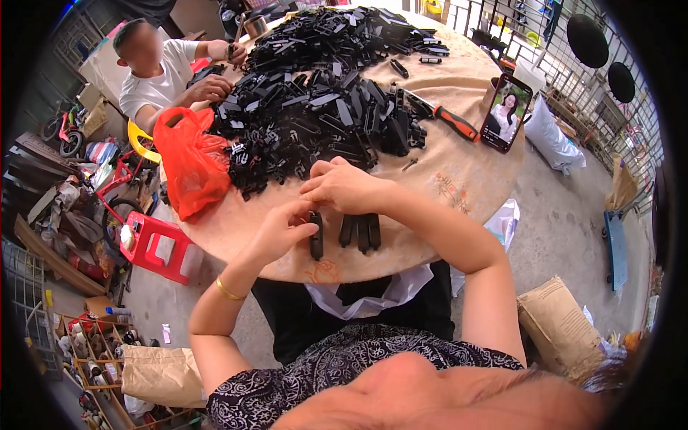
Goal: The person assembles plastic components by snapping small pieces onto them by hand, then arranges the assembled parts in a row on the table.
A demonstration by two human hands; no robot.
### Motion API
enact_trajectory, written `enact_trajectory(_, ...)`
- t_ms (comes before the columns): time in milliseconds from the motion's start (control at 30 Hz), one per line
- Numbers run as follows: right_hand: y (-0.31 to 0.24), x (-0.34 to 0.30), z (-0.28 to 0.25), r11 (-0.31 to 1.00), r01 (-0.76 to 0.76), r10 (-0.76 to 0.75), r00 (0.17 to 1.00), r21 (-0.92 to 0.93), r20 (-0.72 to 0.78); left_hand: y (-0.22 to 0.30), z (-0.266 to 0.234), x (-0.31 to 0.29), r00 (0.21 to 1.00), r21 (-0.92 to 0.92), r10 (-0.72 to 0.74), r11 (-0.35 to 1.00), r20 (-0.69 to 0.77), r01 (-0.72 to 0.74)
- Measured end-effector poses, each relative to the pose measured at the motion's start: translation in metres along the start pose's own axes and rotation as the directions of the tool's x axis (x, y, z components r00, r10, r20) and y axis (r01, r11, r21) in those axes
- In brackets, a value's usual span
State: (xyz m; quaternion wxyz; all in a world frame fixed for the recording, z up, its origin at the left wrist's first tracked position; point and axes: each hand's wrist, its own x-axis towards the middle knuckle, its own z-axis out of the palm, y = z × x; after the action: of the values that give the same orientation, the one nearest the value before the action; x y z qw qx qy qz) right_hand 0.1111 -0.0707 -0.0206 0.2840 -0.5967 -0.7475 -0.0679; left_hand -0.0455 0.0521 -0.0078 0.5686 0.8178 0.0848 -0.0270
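Observation:
Near the front edge of the round table, my left hand (287,228) is closed on a slim black plastic part (316,244), its thumb and fingers at the part's upper end. My right hand (344,186) meets it just above, fingers bent and pressed together; whatever they pinch is hidden. Several similar black parts (360,233) lie side by side below my right wrist. Beyond my hands spreads a large heap of loose black plastic parts (301,118).
A red plastic bag (190,161) sits at the heap's left. On the right are an orange-and-black-handled screwdriver (456,124) and an upright phone (507,115). Another person (161,79) handles something dark across the table (459,68). A red stool (154,247) stands at left.

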Motion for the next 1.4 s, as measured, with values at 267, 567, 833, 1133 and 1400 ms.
enact_trajectory(267,-0.002,-0.004,-0.015,0.954,-0.199,0.241,0.954,-0.224,0.177,0.007,0.020,0.014,0.982,0.194,0.161,0.971,-0.102,-0.139)
enact_trajectory(567,0.030,-0.017,-0.047,0.870,-0.376,0.487,0.752,0.319,-0.445,0.042,-0.002,0.061,0.924,0.562,0.371,0.786,-0.095,-0.258)
enact_trajectory(833,0.046,-0.028,-0.051,0.788,-0.416,0.606,0.657,0.454,-0.448,0.045,0.011,0.115,0.864,0.861,0.503,0.432,0.016,-0.267)
enact_trajectory(1133,0.029,-0.019,-0.048,0.668,-0.263,0.702,0.534,0.696,-0.472,0.042,-0.011,0.093,0.892,0.311,0.326,0.923,-0.314,-0.227)
enact_trajectory(1400,0.013,-0.015,-0.042,0.850,-0.285,0.521,0.577,0.442,-0.629,0.026,0.002,0.092,0.984,-0.841,0.096,0.535,0.153,0.079)
